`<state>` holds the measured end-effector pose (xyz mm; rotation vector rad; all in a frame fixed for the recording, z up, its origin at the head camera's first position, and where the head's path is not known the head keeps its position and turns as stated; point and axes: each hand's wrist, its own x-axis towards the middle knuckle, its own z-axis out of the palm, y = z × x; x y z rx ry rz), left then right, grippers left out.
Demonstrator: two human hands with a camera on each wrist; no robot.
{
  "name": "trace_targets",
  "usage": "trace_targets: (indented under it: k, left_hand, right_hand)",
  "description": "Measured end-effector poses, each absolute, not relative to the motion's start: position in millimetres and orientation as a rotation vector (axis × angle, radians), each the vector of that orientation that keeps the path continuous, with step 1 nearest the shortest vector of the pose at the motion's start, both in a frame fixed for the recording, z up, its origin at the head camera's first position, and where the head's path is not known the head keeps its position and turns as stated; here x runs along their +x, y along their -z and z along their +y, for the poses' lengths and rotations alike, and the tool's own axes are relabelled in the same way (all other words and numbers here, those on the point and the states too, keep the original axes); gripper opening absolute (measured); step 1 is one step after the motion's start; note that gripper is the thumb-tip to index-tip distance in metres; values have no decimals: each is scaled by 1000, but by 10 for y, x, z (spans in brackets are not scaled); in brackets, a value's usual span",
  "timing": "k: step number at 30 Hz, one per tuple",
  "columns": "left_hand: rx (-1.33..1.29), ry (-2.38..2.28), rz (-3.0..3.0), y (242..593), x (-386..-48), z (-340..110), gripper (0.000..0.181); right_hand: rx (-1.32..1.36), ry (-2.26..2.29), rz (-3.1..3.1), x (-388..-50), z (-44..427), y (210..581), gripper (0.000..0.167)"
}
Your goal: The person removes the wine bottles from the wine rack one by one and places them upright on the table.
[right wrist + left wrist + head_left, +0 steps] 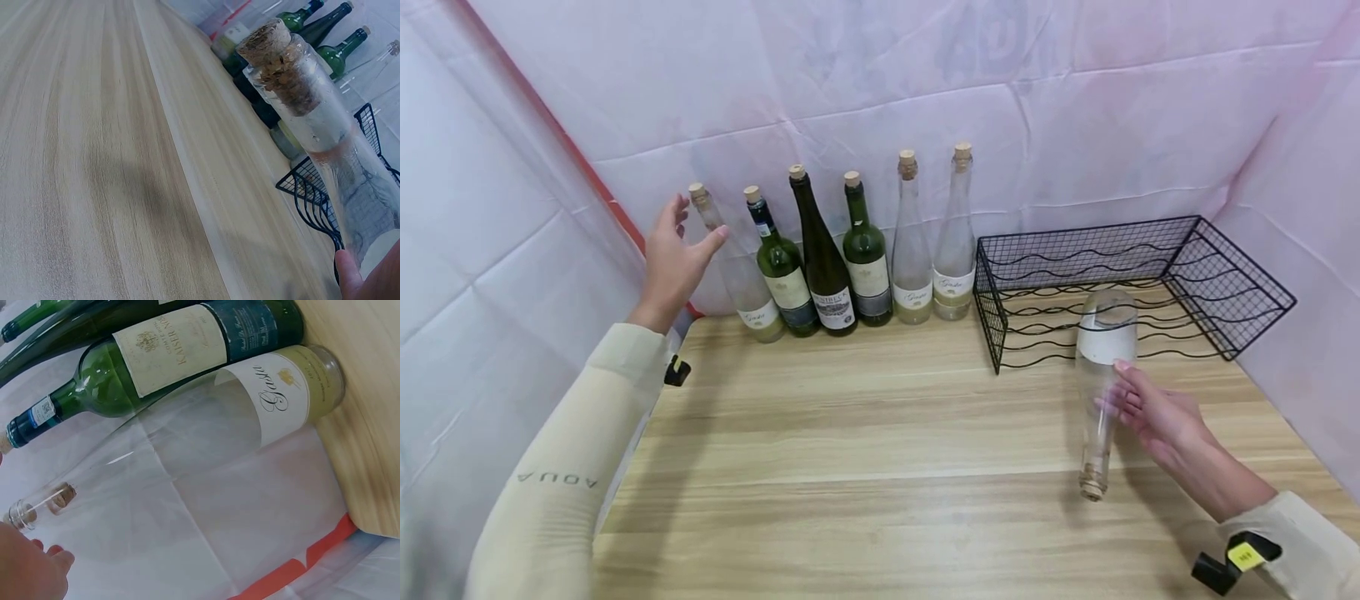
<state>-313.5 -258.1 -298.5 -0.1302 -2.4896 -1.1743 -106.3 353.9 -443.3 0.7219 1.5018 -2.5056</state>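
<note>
My right hand (pixel 1157 417) grips a clear glass bottle (pixel 1097 346), thumb along its side. That bottle lies tilted, its corked neck toward me and its base over the front of the black wire rack (pixel 988 329). In the right wrist view its cork (pixel 275 53) shows close up, with a thumb (pixel 350 275) at the edge. At the far left my left hand (pixel 673 262) is beside the neck of another clear bottle (pixel 760 321), thumb and fingers spread. The left wrist view shows fingertips (pixel 59 559) just below that bottle's corked mouth; whether they touch the glass I cannot tell.
Right of that clear bottle stand green bottles (pixel 790 287), a dark slim bottle (pixel 831 292) and two more clear bottles (pixel 913 296), all corked, against the white cloth wall (pixel 865 100). The rack stands at the back right of the wooden table (pixel 880 467).
</note>
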Motion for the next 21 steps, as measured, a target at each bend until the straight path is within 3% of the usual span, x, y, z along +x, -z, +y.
trace_targets:
  k: [7,21]
  left_hand:
    - [-212,996,-2385,2989,-3084,-2507,95]
    - [-766,671,-2081,3159,-2966,-2046,82]
  right_hand:
    - [760,2504,1481,-1052,3531,4415,9]
    - [717,2548,1438,-1005,3485,4440,9]
